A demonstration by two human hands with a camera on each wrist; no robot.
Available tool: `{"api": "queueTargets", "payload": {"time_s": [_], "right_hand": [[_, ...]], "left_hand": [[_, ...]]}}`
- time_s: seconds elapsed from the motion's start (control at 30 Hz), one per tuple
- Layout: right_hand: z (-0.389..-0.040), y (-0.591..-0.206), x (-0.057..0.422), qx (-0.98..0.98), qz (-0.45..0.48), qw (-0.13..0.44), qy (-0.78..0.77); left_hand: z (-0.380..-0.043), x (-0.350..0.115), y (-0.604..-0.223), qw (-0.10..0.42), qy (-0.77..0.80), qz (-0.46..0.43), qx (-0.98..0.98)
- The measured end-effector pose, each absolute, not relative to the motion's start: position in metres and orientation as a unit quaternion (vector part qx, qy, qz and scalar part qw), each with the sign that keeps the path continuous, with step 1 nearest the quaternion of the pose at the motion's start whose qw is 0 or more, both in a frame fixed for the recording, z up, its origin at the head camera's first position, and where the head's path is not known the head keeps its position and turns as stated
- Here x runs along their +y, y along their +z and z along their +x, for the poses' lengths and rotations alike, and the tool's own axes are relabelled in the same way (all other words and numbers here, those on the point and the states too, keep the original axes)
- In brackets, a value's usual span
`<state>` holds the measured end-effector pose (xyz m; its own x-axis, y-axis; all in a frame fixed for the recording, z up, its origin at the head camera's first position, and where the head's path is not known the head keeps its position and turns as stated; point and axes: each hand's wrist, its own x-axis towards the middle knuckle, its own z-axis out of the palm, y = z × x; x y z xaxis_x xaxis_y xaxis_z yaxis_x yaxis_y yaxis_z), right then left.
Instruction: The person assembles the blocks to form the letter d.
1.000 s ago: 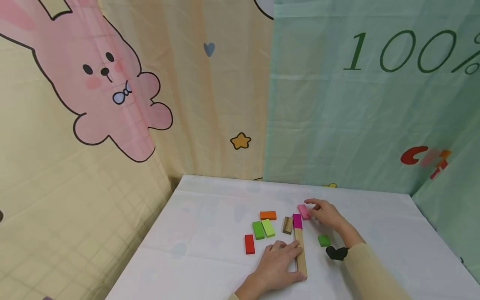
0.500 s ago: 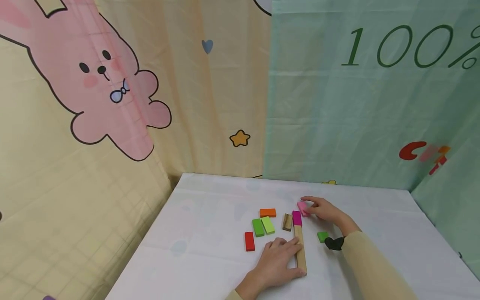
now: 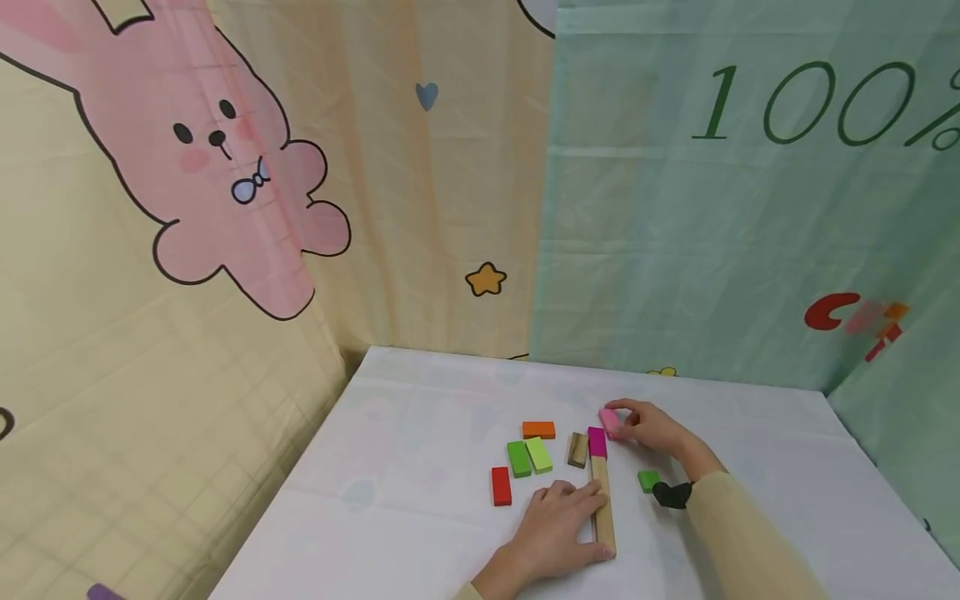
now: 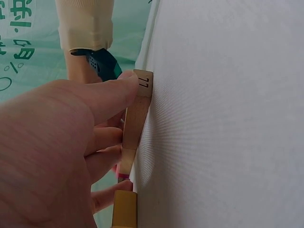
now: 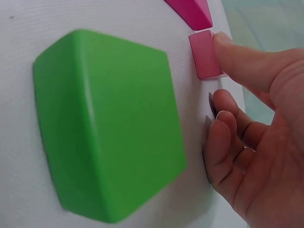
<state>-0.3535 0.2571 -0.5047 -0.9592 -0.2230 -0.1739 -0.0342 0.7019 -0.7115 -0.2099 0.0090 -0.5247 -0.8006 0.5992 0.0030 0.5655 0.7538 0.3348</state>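
In the head view my left hand [image 3: 557,527] rests along a row of plain wooden blocks [image 3: 603,512]. Its thumb touches the near end, marked 77 in the left wrist view, and the other fingers lie against the side. A magenta block [image 3: 597,442] stands at the row's far end. My right hand [image 3: 657,431] pinches a light pink block [image 3: 610,423] between thumb and index finger, just beyond the magenta block and right of it. The other fingers curl loosely near the cloth. Left of the magenta block lies a brown wood-grain block [image 3: 577,450].
On the white-covered table [image 3: 405,500] lie an orange block [image 3: 538,430], a dark green block [image 3: 518,459], a lime block [image 3: 538,455] and a red block [image 3: 501,486]. A green block [image 5: 118,128] lies by the right wrist. Printed curtains [image 3: 420,208] hang behind and beside the table.
My right hand has moved left onto the pink block, and its thumb and index finger have closed on it. The left hand has stayed on the wooden row.
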Motion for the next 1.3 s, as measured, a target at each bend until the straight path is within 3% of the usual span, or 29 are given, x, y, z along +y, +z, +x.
{"api": "queueTargets", "payload": {"time_s": [0.43,1.3], "right_hand": [[-0.349,-0.513,0.258,0.915,-0.077,0.065,-0.390],[-0.340,-0.513,0.262,0.900,-0.081,0.036,-0.427]], "left_hand": [[-0.210,0.010,-0.529,0.042,0.159,0.311,0.936],[-0.211,0.011,-0.529,0.052,0.152,0.301,0.940]]}}
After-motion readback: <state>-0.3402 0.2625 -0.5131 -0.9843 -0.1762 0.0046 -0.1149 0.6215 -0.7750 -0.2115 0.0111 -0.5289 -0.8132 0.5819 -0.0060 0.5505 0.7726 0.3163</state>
